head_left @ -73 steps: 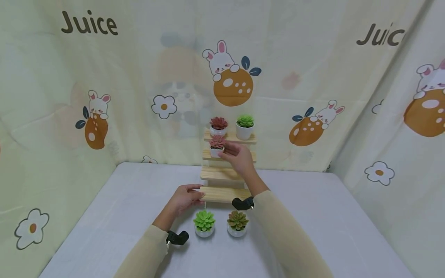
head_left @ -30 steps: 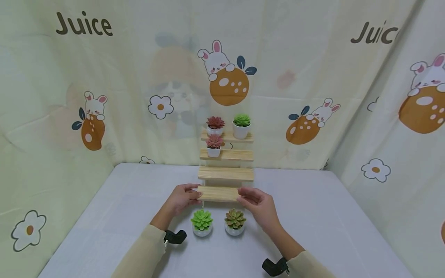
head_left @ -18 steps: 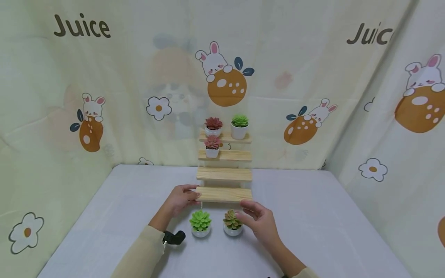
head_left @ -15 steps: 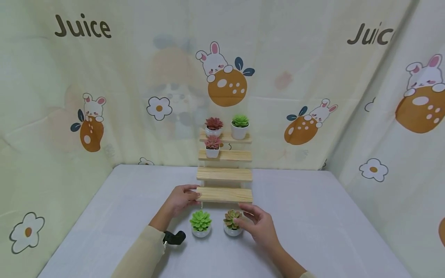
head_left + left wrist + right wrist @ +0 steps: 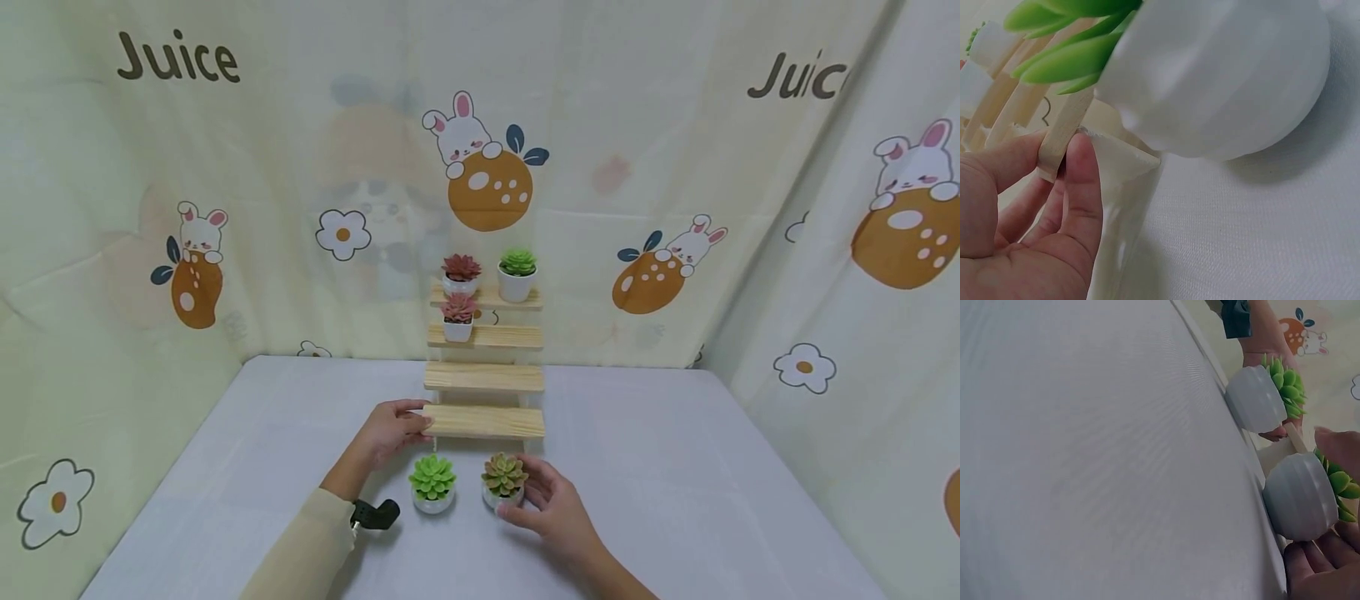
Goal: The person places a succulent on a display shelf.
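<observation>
The white table (image 5: 675, 467) lies open to the right of the wooden ladder shelf (image 5: 483, 375) and to the left of it, so a hand could pass on either side, while the curtain (image 5: 300, 167) closes off the back and both flanks. Straight ahead, the green succulent pot (image 5: 432, 483) and the reddish-green succulent pot (image 5: 503, 481) stand side by side just before the lowest step, with only a narrow gap between them. The two lower steps are free; the top holds two pots, and the step below has room on its right beside a red succulent pot (image 5: 458, 317)
</observation>
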Tool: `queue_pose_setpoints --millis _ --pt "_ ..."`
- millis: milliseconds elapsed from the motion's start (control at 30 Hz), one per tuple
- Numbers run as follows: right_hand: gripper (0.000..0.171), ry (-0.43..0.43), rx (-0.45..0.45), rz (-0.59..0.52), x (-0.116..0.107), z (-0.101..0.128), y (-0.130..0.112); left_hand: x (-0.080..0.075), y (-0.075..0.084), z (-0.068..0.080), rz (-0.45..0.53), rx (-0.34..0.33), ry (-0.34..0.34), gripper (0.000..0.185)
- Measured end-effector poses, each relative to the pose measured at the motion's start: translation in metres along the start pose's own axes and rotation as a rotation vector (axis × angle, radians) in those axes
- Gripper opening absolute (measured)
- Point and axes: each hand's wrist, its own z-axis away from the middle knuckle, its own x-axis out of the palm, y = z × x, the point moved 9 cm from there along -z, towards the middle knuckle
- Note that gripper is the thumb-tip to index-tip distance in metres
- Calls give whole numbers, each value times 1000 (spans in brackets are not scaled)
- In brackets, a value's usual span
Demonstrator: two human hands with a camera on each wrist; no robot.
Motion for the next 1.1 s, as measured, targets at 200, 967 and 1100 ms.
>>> queue_pose_setpoints --millis 200,967,1100 --pt "80 4 -19 30 1 -3 -2 0 0 0 -9 -1 8 46" --pt "67 3 -30 77 1 -10 -3 -1 0 1 3 -14 19 43" --pt "65 12 -22 58 0 -10 -3 -1 0 2 0 -12 20 43"
